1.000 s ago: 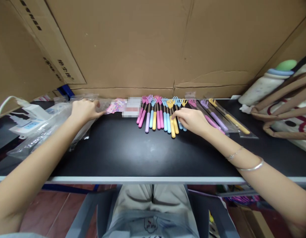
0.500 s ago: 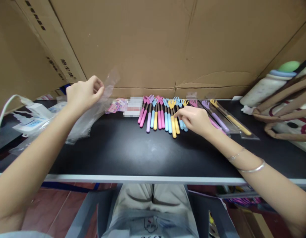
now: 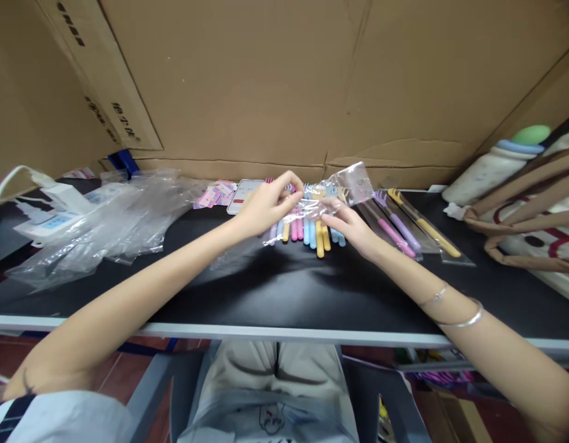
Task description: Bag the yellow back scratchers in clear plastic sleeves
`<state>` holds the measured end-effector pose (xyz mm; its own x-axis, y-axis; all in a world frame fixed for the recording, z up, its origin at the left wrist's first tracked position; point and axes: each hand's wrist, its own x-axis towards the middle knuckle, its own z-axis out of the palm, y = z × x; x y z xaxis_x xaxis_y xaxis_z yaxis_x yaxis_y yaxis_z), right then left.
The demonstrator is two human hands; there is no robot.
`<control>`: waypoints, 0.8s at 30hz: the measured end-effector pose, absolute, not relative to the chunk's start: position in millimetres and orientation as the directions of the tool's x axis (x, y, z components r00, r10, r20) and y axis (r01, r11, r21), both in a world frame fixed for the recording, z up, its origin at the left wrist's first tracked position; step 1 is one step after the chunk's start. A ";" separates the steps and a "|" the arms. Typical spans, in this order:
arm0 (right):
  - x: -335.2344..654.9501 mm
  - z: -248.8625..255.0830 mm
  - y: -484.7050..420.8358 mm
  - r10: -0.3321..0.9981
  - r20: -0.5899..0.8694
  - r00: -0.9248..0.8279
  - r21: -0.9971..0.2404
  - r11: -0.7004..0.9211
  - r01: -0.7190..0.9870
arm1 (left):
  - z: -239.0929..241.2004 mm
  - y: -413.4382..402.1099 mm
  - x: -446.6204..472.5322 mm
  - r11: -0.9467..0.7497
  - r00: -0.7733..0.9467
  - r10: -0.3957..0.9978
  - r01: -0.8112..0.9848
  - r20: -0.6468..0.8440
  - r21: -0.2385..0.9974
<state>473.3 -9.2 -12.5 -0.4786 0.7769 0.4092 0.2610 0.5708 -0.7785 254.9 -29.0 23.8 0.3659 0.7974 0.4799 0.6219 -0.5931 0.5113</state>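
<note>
My left hand (image 3: 271, 206) is closed, pinching a clear plastic bag (image 3: 358, 184) stretched above a row of small back scratchers. My right hand (image 3: 353, 226) is at the same bag, its fingers bent against the film. Beneath the bag lie the back scratchers, with claw-shaped heads and pink, purple, blue and yellow handles, such as a yellow handle (image 3: 320, 240). The film and my hands partly hide their heads. To the right of my right hand lie a pink back scratcher (image 3: 397, 237), a purple one (image 3: 405, 232) and a yellow one (image 3: 438, 238) in a clear sleeve.
A pile of clear bags (image 3: 122, 215) covers the left of the black table (image 3: 284, 301), by a white power strip (image 3: 48, 224). Small printed cards (image 3: 214, 194) and a phone (image 3: 240, 194) lie at the back. A bottle (image 3: 491, 166) and fabric bag (image 3: 542, 227) stand right, cardboard (image 3: 247, 80) behind.
My left hand has come from the bag pile rightward and lower, bringing a clear bag over the back scratchers. My right hand has moved from a yellow handle to the bag.
</note>
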 end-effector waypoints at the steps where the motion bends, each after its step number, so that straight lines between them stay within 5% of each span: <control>1: 471.5 -13.6 -10.9 0.790 0.398 -0.466 -0.799 0.548 0.248 | 18.7 -29.9 259.2 -0.595 0.376 0.798 0.613 0.470 0.520; 7: 465.7 -22.3 -14.8 0.889 0.287 -0.358 -0.898 0.379 0.222 | -0.1 -32.1 262.0 -0.594 0.395 0.802 0.615 0.449 0.519; 24: 470.0 -19.8 -5.6 0.916 0.327 -0.233 -0.931 0.355 0.088 | -13.1 -33.7 261.5 -0.559 0.492 0.826 0.663 0.273 0.497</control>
